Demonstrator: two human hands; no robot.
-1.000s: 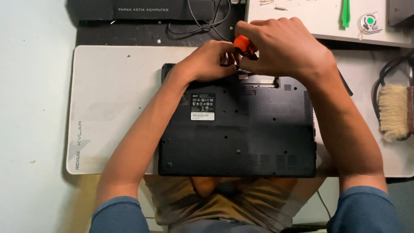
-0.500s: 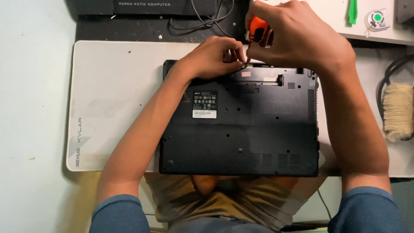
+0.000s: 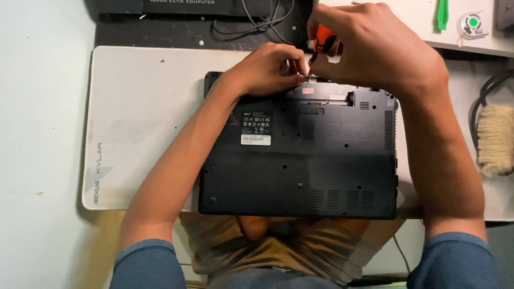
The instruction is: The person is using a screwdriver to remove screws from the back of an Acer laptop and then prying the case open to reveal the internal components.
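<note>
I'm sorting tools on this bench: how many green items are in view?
2: a green pry tool and a small round fan with a green centre, side by side on the white board top right. Others may sit off frame.

The laptop [image 3: 300,160] lies bottom-up on the mat [image 3: 144,123], its far edge under both hands. The left hand [image 3: 267,69] rests on that far edge, and the right hand [image 3: 375,45] sits just beside it to the right, closed on a screwdriver [image 3: 323,42] (only its handle shows between the fingers). Beyond the left hand lie cables [image 3: 257,21]. To the right of the right hand lie a pry tool [image 3: 442,13] and a small fan [image 3: 471,24]; nearer the person on that side lies a brush [image 3: 495,139].
</note>
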